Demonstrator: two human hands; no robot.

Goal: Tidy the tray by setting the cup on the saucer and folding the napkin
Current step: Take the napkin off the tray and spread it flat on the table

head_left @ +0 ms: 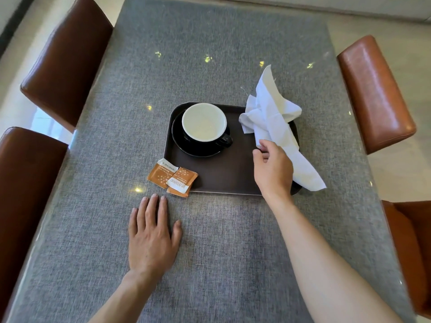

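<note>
A dark brown tray (224,178) lies on the table. At its far left, a black cup with a white inside (204,122) stands upright on a black saucer (184,145), its handle pointing right. A crumpled white napkin (272,115) lies over the tray's right edge, one corner sticking up. My right hand (272,169) hovers over the tray's right side, fingertips pinching the napkin's near part. My left hand (151,234) rests flat on the table in front of the tray, fingers spread, holding nothing.
Two torn orange sugar packets (172,177) lie at the tray's near left corner, one overlapping its edge. The table carries a grey cloth under glass (210,66). Brown leather chairs stand on the left (65,59) and right (375,94).
</note>
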